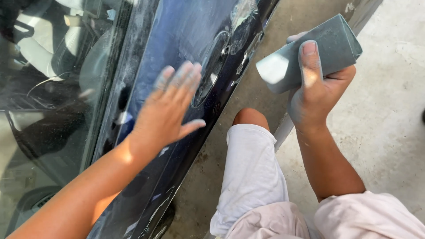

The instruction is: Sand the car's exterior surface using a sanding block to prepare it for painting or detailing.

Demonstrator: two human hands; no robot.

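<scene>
My left hand (170, 106) lies flat with fingers spread on the dark blue car door panel (190, 40), just left of the oval door handle recess (212, 66). Its fingertips are dusted grey. The panel is scuffed and dusty around the recess, with pale sanded patches near the top. My right hand (316, 95) is closed around a grey sanding block (310, 53), held off the panel to the right, above the concrete floor.
The car window (48, 88) fills the left side, showing seats inside. My bent knee in white shorts (250, 168) is at lower centre beside the door's bottom edge. Concrete floor (389, 124) spreads to the right.
</scene>
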